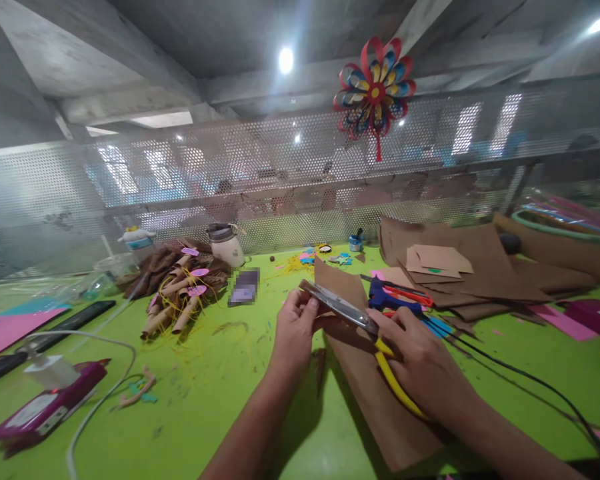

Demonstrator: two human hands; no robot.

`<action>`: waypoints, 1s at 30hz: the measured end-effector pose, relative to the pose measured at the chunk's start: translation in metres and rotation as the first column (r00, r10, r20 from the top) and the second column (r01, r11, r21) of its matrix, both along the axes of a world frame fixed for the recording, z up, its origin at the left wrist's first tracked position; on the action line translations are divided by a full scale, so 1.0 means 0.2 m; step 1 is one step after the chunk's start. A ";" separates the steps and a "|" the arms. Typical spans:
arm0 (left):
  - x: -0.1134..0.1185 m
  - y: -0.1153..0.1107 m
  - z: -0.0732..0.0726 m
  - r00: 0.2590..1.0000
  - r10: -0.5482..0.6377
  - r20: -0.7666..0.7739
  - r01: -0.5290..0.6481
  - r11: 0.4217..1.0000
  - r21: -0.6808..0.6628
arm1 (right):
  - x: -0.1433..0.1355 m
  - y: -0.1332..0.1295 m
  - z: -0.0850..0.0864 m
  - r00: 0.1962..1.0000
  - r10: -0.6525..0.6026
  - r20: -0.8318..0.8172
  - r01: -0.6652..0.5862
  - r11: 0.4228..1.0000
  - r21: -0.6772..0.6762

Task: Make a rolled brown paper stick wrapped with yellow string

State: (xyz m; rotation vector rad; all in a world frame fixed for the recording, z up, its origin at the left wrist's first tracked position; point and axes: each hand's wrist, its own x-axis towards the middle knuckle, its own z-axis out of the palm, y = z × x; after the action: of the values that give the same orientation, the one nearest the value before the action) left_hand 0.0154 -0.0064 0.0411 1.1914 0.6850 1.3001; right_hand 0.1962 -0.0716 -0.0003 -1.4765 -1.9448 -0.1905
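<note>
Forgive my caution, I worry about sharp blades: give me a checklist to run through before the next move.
1. Scissors gripped: ok; the right hand holds them by the yellow handles.
2. Brown piece steadied: ok; the left hand pinches it near the blade tips.
3. Left fingers well clear of the blades: not ok; the thumb is right beside them.
4. Phone away from the blades: ok; it lies apart, beyond the left hand.
5. Blue glue gun switched off: cannot tell.
</note>
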 end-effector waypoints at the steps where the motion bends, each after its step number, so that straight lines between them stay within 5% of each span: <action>1: 0.00 0.00 0.00 1.000 -0.004 0.001 0.004 1.000 -0.002 | 0.00 0.00 0.00 1.000 -0.001 0.000 0.001 1.000 0.003; 18: 0.00 0.00 0.01 0.999 -0.036 0.036 0.038 0.998 -0.043 | 0.00 0.00 -0.01 0.999 0.006 -0.032 -0.007 0.999 -0.041; 30: -0.02 -0.01 0.04 0.991 -0.104 0.089 0.120 0.974 -0.192 | 0.11 0.12 -0.04 0.949 -0.078 -0.304 0.061 0.996 -0.067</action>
State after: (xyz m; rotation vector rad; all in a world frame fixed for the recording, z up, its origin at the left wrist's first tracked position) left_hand 0.0106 -0.0085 0.0496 0.9984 0.6633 1.1506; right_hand 0.2177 -0.0486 -0.0078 -1.5125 -1.6614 0.0622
